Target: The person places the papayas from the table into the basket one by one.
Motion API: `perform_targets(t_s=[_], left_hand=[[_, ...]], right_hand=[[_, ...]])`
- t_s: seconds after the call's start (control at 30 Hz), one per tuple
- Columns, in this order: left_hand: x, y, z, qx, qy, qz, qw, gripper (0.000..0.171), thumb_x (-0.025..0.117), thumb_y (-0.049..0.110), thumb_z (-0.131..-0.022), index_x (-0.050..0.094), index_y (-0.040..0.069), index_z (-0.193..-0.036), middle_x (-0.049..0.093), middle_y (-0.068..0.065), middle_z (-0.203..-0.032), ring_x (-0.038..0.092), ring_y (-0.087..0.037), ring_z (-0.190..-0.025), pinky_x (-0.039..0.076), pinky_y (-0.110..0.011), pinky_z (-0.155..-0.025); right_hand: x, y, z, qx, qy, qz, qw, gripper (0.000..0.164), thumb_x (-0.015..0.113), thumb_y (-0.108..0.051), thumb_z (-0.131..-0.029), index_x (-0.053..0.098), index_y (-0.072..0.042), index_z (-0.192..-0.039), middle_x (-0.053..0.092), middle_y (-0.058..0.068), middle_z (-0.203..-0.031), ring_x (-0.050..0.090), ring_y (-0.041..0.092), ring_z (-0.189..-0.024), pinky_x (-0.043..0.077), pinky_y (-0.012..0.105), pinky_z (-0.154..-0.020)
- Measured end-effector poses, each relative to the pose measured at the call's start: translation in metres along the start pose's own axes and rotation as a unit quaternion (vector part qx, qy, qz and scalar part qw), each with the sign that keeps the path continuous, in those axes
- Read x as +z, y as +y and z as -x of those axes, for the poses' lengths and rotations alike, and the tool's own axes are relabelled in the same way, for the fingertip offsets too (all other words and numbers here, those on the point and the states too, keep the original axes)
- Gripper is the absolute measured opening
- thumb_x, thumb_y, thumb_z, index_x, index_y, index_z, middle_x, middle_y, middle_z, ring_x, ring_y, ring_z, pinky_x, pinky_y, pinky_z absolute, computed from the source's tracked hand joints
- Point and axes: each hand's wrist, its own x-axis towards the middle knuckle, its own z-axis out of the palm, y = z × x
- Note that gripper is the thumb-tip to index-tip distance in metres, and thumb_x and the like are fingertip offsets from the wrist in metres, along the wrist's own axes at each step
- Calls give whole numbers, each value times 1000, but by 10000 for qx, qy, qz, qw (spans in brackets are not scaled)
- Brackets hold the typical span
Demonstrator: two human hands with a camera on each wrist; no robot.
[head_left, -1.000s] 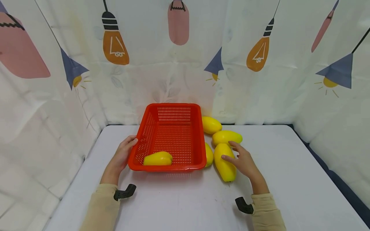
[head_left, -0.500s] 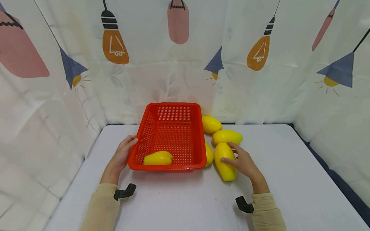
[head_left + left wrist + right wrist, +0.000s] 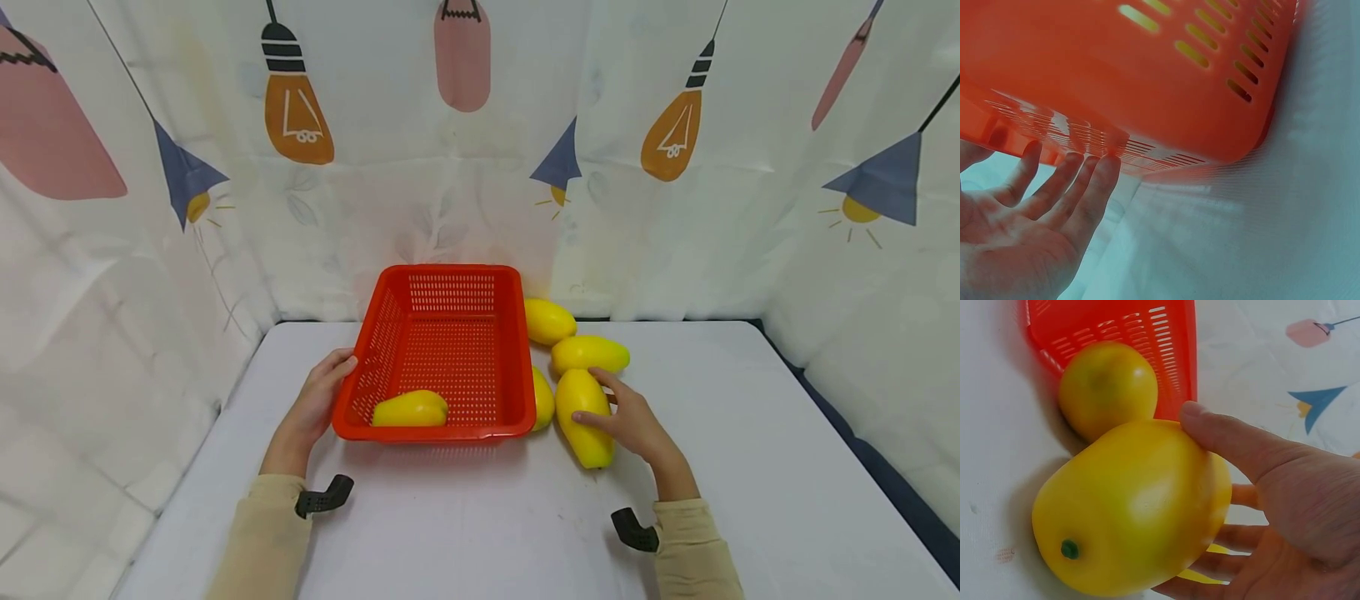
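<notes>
1 red perforated plastic basket (image 3: 446,434) by 1 left hand (image 3: 315,400); 5 yellow oval fruits (image 3: 585,446): 1 in the basket, 4 near 1 right hand (image 3: 633,425); 2 black angular wrist devices (image 3: 326,497), 1 per hand.

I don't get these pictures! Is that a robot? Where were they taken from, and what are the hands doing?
No robot here: these are a person's two bare hands. The wide picture comes from a camera on the person's head, looking forward and down. The two close-up pictures come from cameras worn on the wrists, one on each.

On the white table is a red basket full of little holes, with one yellow fruit inside. The left hand touches the basket's side with its fingers. The right hand has its thumb and fingers around the nearest fruit outside the basket. Three other fruits lie close by. I can't tell whether they're real or toys.
</notes>
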Motion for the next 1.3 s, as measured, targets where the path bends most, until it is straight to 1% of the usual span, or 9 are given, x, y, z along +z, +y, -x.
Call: perform_targets(t_s=[0.23,0.6,0.8,0.93,1.07,1.17,1.3], left_hand=[[0,1,-1,63,-34,59,10000,32,47,36,-101,48,14,-124,57,4,-112,57,-8,-99,52,-18,-84],[-1,1,-3,-34,-7,-12,10000,30,46,37,-102,47,17,-124,55,4,-115,56,-8,-101,52,-17,-85],[1,1,-2,3,10,27,10000,33,48,37,-101,48,15,-125,57,6,-112,56,-8,-100,52,-18,-85],[1,1,-2,15,-28,47,10000,35,48,37,-101,46,13,-127,57,6,-112,57,-7,-100,52,-17,-85],[0,1,-1,-16,23,-3,10000,34,48,37,-101,47,14,-127,57,5,-113,56,-8,-100,52,-17,-84],[0,1,0,-36,39,-47,10000,33,47,38,-101,47,16,-126,56,5,-114,56,-7,-101,52,-17,-85],[0,0,0,-23,14,28,10000,34,47,37,-101,47,14,-127,57,6,-112,56,-8,-100,51,-17,-85]], right_hand=[[-1,0,0,65,-5,-7,10000,87,74,-51,-80,32,-20,-150,35,15,-154,45,44,-131,44,59,-100],[-5,-4,4,59,-12,21,10000,86,74,-49,-80,33,-19,-149,36,16,-153,44,46,-131,44,59,-99],[-8,-8,7,59,16,40,10000,85,74,-48,-81,32,-21,-149,35,14,-154,42,46,-132,44,59,-100],[-11,-10,8,-11,32,-8,10000,85,74,-48,-81,32,-21,-149,35,13,-154,43,45,-132,45,59,-99],[-12,-11,10,-108,61,-49,9999,85,74,-49,-80,32,-22,-149,35,13,-154,44,44,-132,46,58,-98],[-12,-11,11,-245,156,-70,9996,84,74,-49,-80,33,-22,-149,36,13,-154,44,45,-132,46,58,-98],[-13,-14,13,-416,379,-112,9984,84,75,-47,-81,34,-21,-149,36,14,-153,44,46,-132,46,58,-98]])
